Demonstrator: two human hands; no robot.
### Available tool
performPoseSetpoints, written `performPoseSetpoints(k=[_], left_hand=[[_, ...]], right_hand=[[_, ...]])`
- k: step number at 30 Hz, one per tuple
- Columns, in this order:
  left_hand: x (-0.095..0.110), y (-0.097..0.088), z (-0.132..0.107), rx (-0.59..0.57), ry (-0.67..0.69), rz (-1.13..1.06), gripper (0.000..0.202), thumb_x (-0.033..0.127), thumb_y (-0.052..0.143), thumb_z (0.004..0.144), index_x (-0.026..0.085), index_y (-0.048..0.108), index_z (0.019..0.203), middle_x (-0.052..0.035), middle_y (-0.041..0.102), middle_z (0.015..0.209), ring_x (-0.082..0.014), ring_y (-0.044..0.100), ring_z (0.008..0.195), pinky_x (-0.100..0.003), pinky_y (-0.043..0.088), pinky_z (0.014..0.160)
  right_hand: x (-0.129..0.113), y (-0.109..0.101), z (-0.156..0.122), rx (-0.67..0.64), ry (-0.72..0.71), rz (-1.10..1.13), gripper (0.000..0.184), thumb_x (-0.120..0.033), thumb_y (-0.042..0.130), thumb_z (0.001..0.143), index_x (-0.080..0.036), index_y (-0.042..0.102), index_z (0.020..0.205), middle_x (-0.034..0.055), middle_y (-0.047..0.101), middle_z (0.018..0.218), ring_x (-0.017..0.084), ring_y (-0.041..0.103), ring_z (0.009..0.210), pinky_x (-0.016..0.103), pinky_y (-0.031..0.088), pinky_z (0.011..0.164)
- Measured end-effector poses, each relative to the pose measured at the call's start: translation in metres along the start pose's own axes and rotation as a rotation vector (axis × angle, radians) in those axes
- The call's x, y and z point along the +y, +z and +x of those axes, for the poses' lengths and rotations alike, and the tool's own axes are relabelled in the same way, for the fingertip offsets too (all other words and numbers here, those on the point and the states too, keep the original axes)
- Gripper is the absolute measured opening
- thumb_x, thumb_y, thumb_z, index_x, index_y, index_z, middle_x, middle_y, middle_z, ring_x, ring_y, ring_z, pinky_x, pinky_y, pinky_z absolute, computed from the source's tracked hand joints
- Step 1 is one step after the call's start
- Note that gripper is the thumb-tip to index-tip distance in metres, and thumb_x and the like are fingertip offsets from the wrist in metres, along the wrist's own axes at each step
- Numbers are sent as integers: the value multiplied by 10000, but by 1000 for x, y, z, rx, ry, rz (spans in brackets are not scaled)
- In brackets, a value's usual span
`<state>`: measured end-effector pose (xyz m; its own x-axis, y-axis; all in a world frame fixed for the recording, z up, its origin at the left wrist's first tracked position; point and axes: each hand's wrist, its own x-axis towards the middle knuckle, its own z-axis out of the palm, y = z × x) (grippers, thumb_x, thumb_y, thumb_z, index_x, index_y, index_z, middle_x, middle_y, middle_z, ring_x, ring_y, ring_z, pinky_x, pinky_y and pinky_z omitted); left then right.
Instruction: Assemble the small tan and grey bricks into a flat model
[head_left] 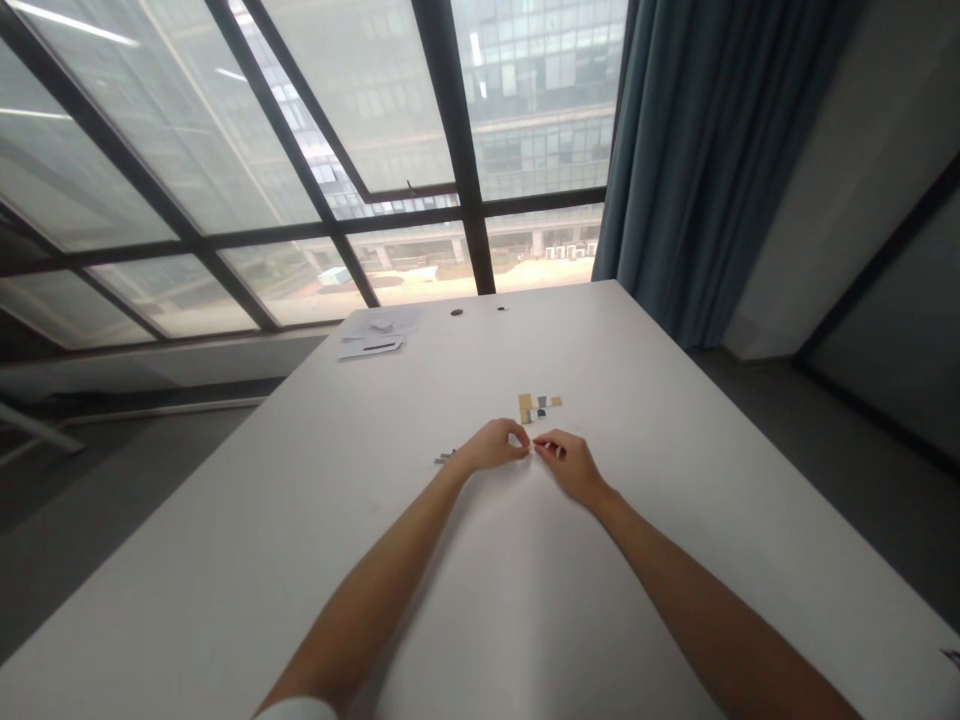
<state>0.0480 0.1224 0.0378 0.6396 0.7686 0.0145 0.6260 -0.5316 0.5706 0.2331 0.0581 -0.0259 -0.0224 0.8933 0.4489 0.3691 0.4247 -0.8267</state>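
Note:
My left hand (498, 445) and my right hand (568, 461) meet fingertip to fingertip low over the white table (315, 520). Each one pinches with thumb and forefinger. Between the tips is something tiny and pale, too small to name. Just beyond the fingers lie several small flat pieces: a tan square (525, 401), a grey-blue piece (542, 401), a smaller tan piece (556, 401) and a dark piece (541, 413). Beside my left wrist, a few thin grey strips (442, 459) rest on the tabletop, partly hidden by the wrist.
Papers (381, 330) with a dark strip on them lie at the table's far left. Near the far edge are a round black disc (457, 313) and a small dark object (501, 309). Behind stand windows and a blue curtain (690, 170). A dark item shows at the right edge.

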Motion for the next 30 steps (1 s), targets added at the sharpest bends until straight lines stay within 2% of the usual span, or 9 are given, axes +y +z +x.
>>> performPoseSetpoints(k=[2, 5, 8, 13, 19, 24, 30], left_hand=[[4, 12, 4, 117, 62, -46, 149, 218, 631, 793, 193, 751, 878, -41, 712, 903, -164, 607, 784, -270, 471, 726], [8, 31, 4, 350, 110, -105, 181, 248, 614, 868, 206, 714, 1014, -39, 693, 963, -157, 589, 812, -274, 473, 735], [8, 46, -1, 478, 101, -58, 228, 282, 698, 839, 225, 694, 1060, -38, 681, 957, -182, 589, 894, -306, 481, 806], [3, 55, -6, 536, 169, 14, 199, 304, 699, 853, 235, 705, 1040, -42, 683, 924, -201, 583, 942, -341, 476, 871], [1, 61, -5, 584, 167, -26, 218, 273, 647, 890, 238, 699, 1098, -47, 682, 925, -198, 586, 929, -347, 483, 864], [0, 65, -3, 590, 166, -37, 256, 252, 641, 891, 244, 697, 1141, -44, 682, 916, -196, 589, 929, -346, 484, 861], [-2, 63, -1, 612, 209, -96, 242, 224, 640, 886, 238, 722, 1113, -42, 690, 853, -187, 593, 871, -346, 491, 835]], right_hand=[[4, -1, 2, 93, 85, 69, 225, -369, 633, 844, -168, 721, 892, 52, 706, 797, 157, 577, 658, 274, 472, 623], [7, -2, 7, 241, 187, 180, 294, -373, 652, 806, -147, 714, 983, 49, 701, 781, 155, 595, 646, 270, 489, 612], [7, -2, 9, 272, 221, 232, 325, -354, 653, 790, -139, 725, 1024, 51, 708, 779, 159, 615, 657, 278, 506, 632], [3, -3, 8, 218, 224, 204, 315, -355, 642, 808, -134, 746, 1007, 61, 720, 786, 156, 602, 636, 279, 495, 612], [3, -4, 6, 139, 145, 145, 275, -311, 602, 844, -164, 735, 1034, 79, 728, 931, 186, 639, 805, 281, 507, 690], [5, -3, 6, 167, 203, 121, 249, -316, 620, 823, -162, 728, 986, 74, 725, 853, 187, 631, 727, 292, 510, 660], [6, -3, 5, 166, 193, 124, 236, -333, 627, 823, -169, 712, 971, 66, 714, 831, 179, 623, 700, 291, 511, 656]])
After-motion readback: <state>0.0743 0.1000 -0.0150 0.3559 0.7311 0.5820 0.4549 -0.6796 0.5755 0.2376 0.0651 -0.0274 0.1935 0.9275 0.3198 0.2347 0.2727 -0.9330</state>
